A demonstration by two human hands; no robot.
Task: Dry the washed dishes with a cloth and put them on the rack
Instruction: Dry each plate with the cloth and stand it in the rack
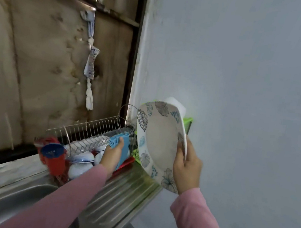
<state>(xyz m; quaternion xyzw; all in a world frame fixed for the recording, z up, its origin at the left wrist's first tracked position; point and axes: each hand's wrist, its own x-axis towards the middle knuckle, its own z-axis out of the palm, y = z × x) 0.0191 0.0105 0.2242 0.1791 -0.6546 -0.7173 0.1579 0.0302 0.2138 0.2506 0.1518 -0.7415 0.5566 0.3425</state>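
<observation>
The greatest risk is judged to lie with the large white squarish plate printed with grey and blue leaves (158,144), which is held nearly on edge just right of the two-tier wire dish rack (91,127). It is pinched at one rim only by the right hand (186,166), thumb laid on the face and fingers curled behind. If the surface is wet, it could slip and be dropped onto the ribbed stainless steel drainboard (124,191) below the rack, or past it, since the plate's lower corner hangs beyond the drainboard's edge. A lesser risk is that the plate is knocked against the rack's raised wire end as it is swung in. The folded blue cloth (121,144), clutched in the curled fingers of the left hand (112,154) over the rack's right end, could be snagged on the wires.

The way into the rack is partly taken. The left hand and cloth are placed between the plate and the rack's free slots. White dishes (94,141) are seen in the rack's upper tier, and white bowls with blue rims (82,164) fill the lower tier. Red and blue plastic cups (53,155) are crowded at the rack's left end. A green plastic basket (187,121) is partly hidden behind the plate, right of the rack.
</observation>
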